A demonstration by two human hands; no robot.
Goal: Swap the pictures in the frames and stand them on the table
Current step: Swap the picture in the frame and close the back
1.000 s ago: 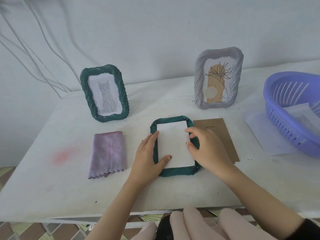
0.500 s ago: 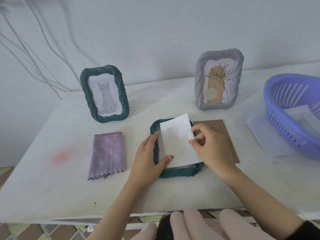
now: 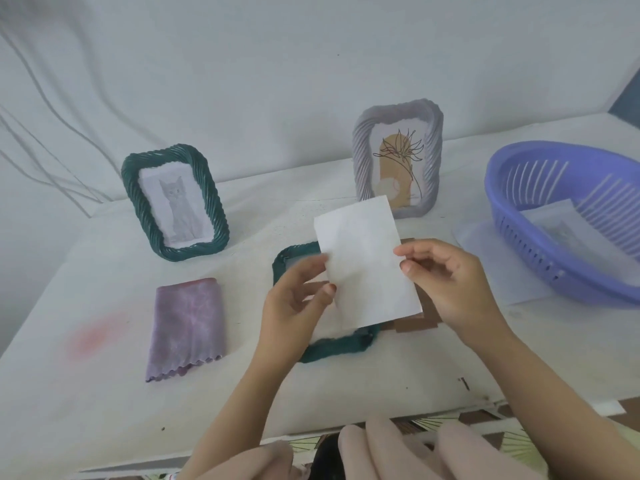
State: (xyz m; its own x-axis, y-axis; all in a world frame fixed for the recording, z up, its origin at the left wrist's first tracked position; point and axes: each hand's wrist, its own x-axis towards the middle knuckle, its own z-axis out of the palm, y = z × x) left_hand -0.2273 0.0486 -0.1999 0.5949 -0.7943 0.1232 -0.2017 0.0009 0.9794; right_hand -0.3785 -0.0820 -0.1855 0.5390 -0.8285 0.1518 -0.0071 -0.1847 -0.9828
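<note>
**White sheet held in both hands above the flat green frame.**
The sheet, plain and faintly creased, tilts between the fingers: the left hand pinches its left edge, the right hand its right edge, other fingers loosely curled. Below the fingers lie the twisted green frame and a brown backing board. A folded cloth lies left of them, a basket well to the right.
</note>
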